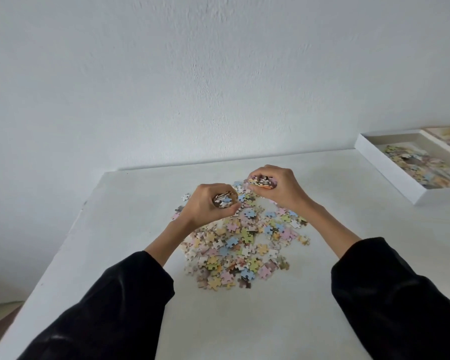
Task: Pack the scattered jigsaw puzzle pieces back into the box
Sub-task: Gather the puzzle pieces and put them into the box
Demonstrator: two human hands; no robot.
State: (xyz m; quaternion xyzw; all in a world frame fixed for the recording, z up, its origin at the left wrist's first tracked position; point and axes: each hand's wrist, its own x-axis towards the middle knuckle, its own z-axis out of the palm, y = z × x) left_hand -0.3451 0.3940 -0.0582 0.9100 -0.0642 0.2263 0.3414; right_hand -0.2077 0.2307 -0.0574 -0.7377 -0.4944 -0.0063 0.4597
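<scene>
**Both hands full of puzzle pieces above the pile**

Left hand [208, 205], frame centre, curls round a clump of jigsaw pieces [222, 200]. Right hand [276, 187], just right & slightly higher, grips another stack of pieces [261, 182]. Hands near each other, not touching. Under them a scattered pile of pastel pieces [240, 239] lies on the white table [244, 320], mid-frame. White box [390, 172] sits open at right edge, upper-mid, well apart from pile, w/ some pieces inside. Black sleeves [109, 307] come up from the lower corners.
</scene>
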